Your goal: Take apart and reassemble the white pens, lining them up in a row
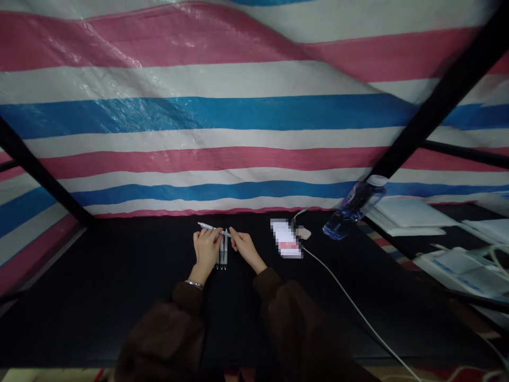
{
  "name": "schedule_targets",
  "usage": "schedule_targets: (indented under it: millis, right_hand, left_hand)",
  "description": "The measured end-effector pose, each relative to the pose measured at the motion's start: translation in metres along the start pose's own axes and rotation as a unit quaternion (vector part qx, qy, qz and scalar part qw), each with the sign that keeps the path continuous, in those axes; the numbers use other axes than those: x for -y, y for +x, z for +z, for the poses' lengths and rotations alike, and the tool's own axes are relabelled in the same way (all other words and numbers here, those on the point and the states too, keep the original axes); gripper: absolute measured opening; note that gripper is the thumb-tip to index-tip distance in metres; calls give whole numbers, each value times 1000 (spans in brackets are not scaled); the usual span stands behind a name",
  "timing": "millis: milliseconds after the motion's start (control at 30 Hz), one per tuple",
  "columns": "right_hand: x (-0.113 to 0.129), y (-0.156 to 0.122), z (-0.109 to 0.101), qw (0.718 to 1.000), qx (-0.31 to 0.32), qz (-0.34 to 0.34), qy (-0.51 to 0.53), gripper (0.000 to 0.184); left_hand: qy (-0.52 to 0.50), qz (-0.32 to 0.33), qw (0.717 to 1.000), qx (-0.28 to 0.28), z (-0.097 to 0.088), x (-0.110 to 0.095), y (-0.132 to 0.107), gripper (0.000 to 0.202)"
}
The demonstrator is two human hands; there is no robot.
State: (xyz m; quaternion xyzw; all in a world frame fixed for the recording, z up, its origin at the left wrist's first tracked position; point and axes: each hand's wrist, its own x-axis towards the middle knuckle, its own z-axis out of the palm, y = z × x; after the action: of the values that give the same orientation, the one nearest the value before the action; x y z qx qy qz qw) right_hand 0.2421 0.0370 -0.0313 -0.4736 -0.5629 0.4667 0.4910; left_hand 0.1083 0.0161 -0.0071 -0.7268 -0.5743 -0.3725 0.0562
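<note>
My left hand (207, 250) and my right hand (244, 248) sit close together over a black table top (131, 297). A slim white pen (212, 229) lies crosswise in front of them, gripped by the fingers of my left hand, with the fingertips of my right hand pinching it near its right end. Two more white pens with dark tips (223, 254) lie side by side on the table, partly under the gap between my hands. Their upper ends are hidden behind my fingers. Dark brown sleeves cover both forearms, and a thin bracelet (194, 284) circles my left wrist.
To the right are a blurred white flat object (285, 239), a small pale device (303, 232) with a white cable (350, 302), and a tilted clear water bottle (353, 208). White packages (409, 213) lie further right. A striped tarpaulin (199, 127) and black bars stand behind.
</note>
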Motion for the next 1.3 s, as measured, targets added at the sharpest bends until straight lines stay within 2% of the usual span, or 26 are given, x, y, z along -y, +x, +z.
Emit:
schedule_targets:
  millis: [133, 200, 267, 333, 433, 500, 633, 800, 900, 1100, 1300]
  right_hand:
    - [0, 0, -1, 999, 38, -10, 9, 54]
    - [0, 0, -1, 999, 50, -17, 8, 51]
    - [0, 0, -1, 998, 58, -26, 2, 49]
    - [2, -1, -1, 997, 66, -37, -6, 47]
    - [5, -4, -1, 996, 68, -52, -7, 45]
    - [6, -5, 0, 997, 60, -49, 1, 44]
    - [4, -3, -1, 999, 14, -27, 44, 43]
    - [-6, 2, -4, 990, -96, -3, 100, 37]
    - [-9, 3, -5, 985, -133, -2, 109, 36]
    - [-7, 3, -5, 977, -145, 14, 154, 37]
    - [-13, 4, -6, 981, -133, 24, 141, 36]
  left_hand:
    - [-105, -39, 994, -13, 4, 1, 1, 23]
    - [-196, -75, 978, -20, 7, 0, 2, 27]
    - [-299, -136, 944, -24, 10, 0, 3, 31]
    - [-399, -200, 894, -30, 13, -1, 5, 38]
    - [-508, -253, 822, -39, 15, 0, 6, 58]
    - [-542, -270, 794, -45, 16, 0, 7, 71]
    - [-572, -291, 763, -71, 14, 2, 8, 84]
    - [-581, -303, 747, -110, 12, 5, 10, 74]
    - [-578, -304, 748, -116, 11, 6, 11, 65]
    - [-577, -298, 753, -107, 8, 2, 12, 66]
    - [-549, -294, 774, -111, 8, 5, 12, 62]
